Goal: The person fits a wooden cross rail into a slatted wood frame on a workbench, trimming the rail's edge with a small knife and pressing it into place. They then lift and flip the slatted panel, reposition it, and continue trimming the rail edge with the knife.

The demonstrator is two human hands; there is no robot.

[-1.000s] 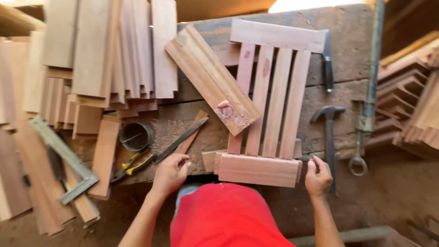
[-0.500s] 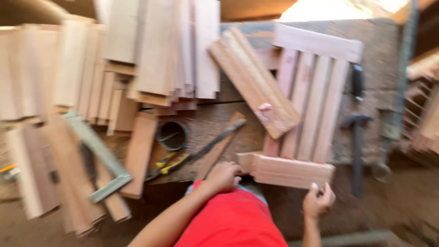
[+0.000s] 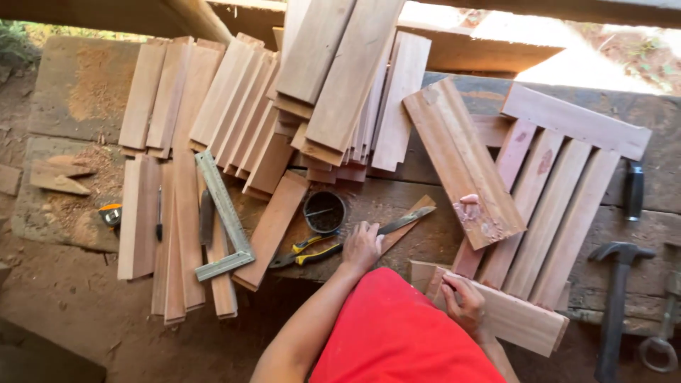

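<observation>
Rough plank worktop point(image 3: 425, 206) outdoors, dirt ground w/ sawdust at left. Stacks of cut wood slats point(image 3: 333, 85) across top. Left hand point(image 3: 362, 247) lies on knife handle, fingers curled loosely over it; knife blade point(image 3: 406, 220) points up-right, just beside small dark tin point(image 3: 325, 211) & yellow-handled pliers point(image 3: 305, 252). Right hand point(image 3: 462, 301) at near end of slatted wood frame point(image 3: 560, 213), fingers pinching edge of its front rail point(image 3: 525, 323). Steel square point(image 3: 223, 213) left on boards; hammer point(image 3: 617, 298) far right.
</observation>
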